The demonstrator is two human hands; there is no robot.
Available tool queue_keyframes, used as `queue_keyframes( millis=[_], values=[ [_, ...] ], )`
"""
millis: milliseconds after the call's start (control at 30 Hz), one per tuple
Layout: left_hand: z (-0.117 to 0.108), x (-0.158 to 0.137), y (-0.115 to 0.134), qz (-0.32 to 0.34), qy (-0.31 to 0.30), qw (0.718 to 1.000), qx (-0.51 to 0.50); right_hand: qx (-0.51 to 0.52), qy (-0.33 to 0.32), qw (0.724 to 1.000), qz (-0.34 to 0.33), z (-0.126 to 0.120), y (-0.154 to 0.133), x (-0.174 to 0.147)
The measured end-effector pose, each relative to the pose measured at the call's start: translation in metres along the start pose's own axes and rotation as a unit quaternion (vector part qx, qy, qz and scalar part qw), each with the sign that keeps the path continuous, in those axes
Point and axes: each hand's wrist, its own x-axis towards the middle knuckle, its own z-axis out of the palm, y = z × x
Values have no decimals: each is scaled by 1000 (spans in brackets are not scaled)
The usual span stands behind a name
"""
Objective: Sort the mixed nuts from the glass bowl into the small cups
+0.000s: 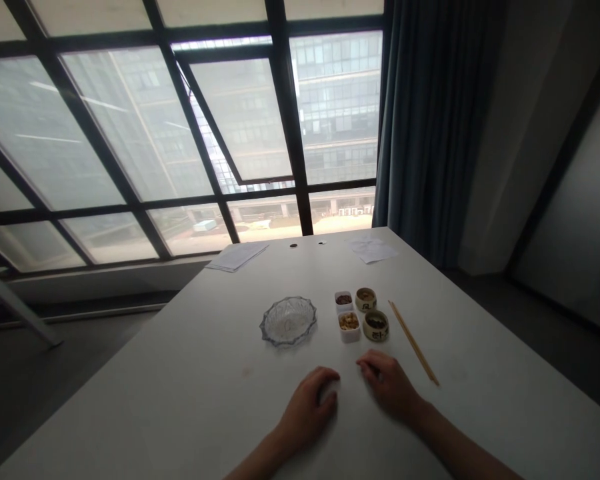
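Observation:
My left hand rests on the white table with its fingers curved and a gap between thumb and fingertips; it holds nothing. Opposite it lies my right hand, fingers loosely bent with the thumb apart, also holding nothing I can see. Just beyond the right hand stand two white square cups, one with yellowish-brown pieces and one with dark brown bits. Beside them are two round cream-coloured cups with dark lettering, a nearer one and a farther one, both holding dark contents. A clear glass bowl with a scalloped rim sits farther left.
A pair of wooden chopsticks lies right of the cups. Papers lie at the far left and far right of the tabletop, with a small dark disc between. Windows and a blue curtain are behind.

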Motion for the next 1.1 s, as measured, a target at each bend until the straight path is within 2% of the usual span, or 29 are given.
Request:
queue_keyframes(
  millis=[133, 267, 367, 500, 600, 700, 967, 1100],
  values=[
    [-16, 6, 0, -3, 18, 999, -43, -3, -7, 1000, 7, 3, 7, -3],
    [-23, 32, -8, -25, 53, 997, -59, 9, -12, 1000, 3, 8, 8, -3],
    [-7, 62, -18, -42, 68, 995, -51, 20, 1, 1000, 4, 7, 7, -2],
    [29, 98, -25, -78, 80, 993, -38, 24, 32, 999, 14, 0, 8, -2],
    [50, 114, -22, -98, 103, 989, -34, 23, 44, 999, 22, -3, 11, -2],
    [59, 121, -17, -96, 126, 987, -29, 19, 46, 998, 27, -3, 12, -1],
    [54, 125, 0, -78, 158, 984, -30, 29, 16, 999, 38, -1, 6, 1],
    [30, 118, 13, -31, 166, 986, -1, 34, 14, 999, 39, -1, 7, 0]
  ],
)
